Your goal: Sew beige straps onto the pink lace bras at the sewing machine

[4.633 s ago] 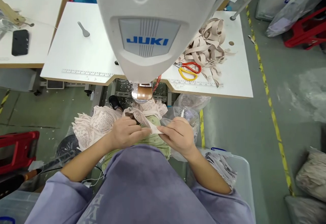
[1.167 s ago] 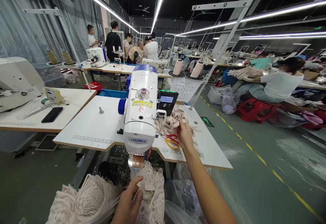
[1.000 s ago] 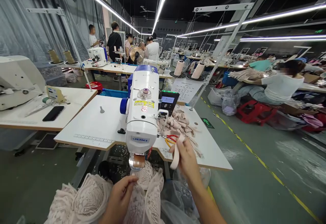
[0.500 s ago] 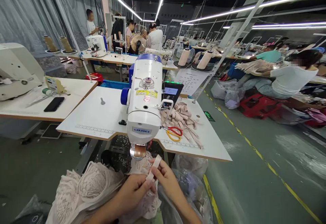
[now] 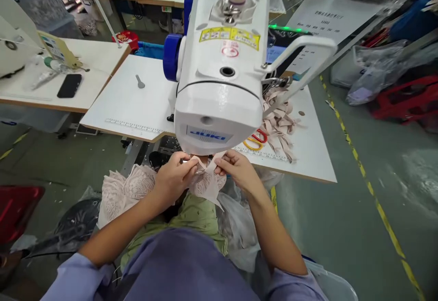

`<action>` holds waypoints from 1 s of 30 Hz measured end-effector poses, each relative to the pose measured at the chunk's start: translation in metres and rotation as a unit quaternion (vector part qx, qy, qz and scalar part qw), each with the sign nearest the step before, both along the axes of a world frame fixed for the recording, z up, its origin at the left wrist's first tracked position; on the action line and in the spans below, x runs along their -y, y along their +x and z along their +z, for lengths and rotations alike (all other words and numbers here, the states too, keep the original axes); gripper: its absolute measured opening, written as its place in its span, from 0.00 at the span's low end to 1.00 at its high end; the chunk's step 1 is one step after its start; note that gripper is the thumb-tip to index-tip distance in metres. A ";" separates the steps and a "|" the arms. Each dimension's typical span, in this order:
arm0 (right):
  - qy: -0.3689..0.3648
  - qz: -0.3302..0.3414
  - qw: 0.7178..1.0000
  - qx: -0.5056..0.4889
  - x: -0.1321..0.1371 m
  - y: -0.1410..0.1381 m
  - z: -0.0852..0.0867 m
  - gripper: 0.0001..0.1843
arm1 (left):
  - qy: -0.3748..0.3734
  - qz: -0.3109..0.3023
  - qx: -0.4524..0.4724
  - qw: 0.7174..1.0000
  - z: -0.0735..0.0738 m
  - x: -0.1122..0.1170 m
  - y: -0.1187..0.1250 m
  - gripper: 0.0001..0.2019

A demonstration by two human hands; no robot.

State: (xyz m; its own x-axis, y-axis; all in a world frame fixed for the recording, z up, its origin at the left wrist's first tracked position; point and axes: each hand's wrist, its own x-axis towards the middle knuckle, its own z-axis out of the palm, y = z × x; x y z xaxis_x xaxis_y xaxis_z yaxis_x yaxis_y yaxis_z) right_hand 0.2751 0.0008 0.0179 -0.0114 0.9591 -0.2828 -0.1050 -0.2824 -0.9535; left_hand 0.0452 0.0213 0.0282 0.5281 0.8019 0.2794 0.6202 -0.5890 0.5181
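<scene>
Fingers of the right hand [image 5: 236, 169] pinch a pale strap [image 5: 219, 158], those of the left hand [image 5: 175, 173] the edge of a lace garment [image 5: 209, 185], just below the sewing machine [image 5: 219, 104]; scissors [image 5: 255, 140] (I spot red and yellow handles) lie by tangled straps [image 5: 279, 120].

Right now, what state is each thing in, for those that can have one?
Left hand: pinching pale fabric
Right hand: pinching pale fabric
Pale fabric: gripped, a pointed end hanging down
Control panel: green light on
Sewing machine: running or stopped, cannot tell
Scissors: lying down, blades hidden
Straps: loosely heaped
Phone: flat, dark face up
Lace garment: bunched
</scene>
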 end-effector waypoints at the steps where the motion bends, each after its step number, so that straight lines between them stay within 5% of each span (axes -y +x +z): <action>1: 0.009 0.001 1.000 0.014 -0.005 -0.001 -0.001 0.20 | -0.002 0.005 -0.003 1.000 0.001 0.000 -0.001 0.18; 5: 0.079 -0.035 0.990 0.110 -0.020 -0.006 -0.005 0.15 | -0.074 -0.038 0.006 0.997 0.000 -0.006 -0.012 0.19; 9: 0.194 -0.094 0.941 0.260 -0.034 -0.015 -0.008 0.10 | -0.218 -0.101 0.015 0.971 -0.003 -0.017 -0.024 0.22; 14: 0.243 -0.070 0.899 0.358 -0.048 -0.021 -0.015 0.11 | -0.288 -0.041 0.075 0.954 0.008 -0.008 -0.019 0.21; 20: 0.262 -0.031 0.904 0.336 -0.054 -0.014 -0.021 0.13 | -0.344 -0.005 0.137 0.929 0.029 0.009 -0.007 0.14; 30: 0.202 -0.058 0.930 0.301 -0.051 -0.013 -0.016 0.19 | -0.302 -0.040 0.094 0.948 0.024 0.007 -0.005 0.16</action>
State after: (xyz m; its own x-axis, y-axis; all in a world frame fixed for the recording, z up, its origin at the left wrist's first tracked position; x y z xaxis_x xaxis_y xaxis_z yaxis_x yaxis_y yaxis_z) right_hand 0.2622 0.0519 0.0014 0.1426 0.9733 0.1800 0.4749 0.0923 -0.8752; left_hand 0.0398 0.0143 0.0522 0.5811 0.8045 -0.1226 0.4493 -0.1916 0.8726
